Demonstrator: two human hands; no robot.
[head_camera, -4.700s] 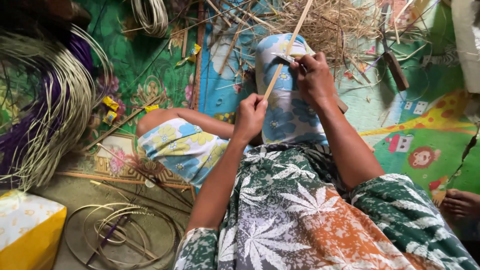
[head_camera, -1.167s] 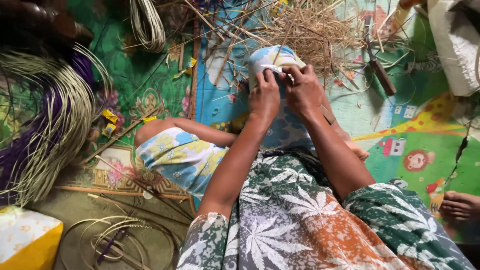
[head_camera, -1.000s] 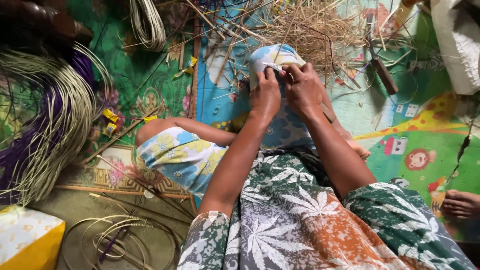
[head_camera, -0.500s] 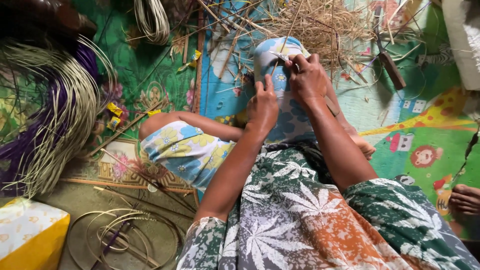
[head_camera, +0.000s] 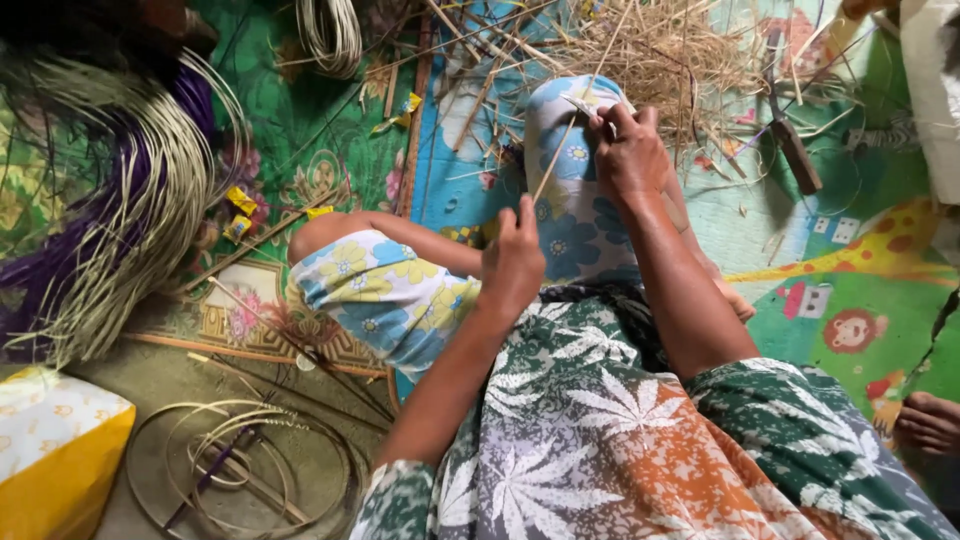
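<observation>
I sit on the floor with my knee raised under a blue flowered cloth (head_camera: 570, 200). My left hand (head_camera: 512, 262) pinches the near end of a thin pale cane strip (head_camera: 556, 162) that slants up across the knee. My right hand (head_camera: 628, 150) is closed around a small knife blade (head_camera: 580, 104) pressed against the strip at the top of the knee. A heap of fine straw-coloured shavings (head_camera: 660, 50) lies just beyond the knee.
A big bundle of pale and purple cane strands (head_camera: 120, 220) lies at left, a small coil (head_camera: 330, 30) at top, cane hoops (head_camera: 240, 470) at bottom left beside a yellow-white bag (head_camera: 55, 450). A wooden-handled tool (head_camera: 795, 150) lies at right. Another person's foot (head_camera: 930, 420) shows at the right edge.
My left hand has slid back toward me along the strip, away from the right hand. The right hand stays at the top of the knee with the blade on the strip.
</observation>
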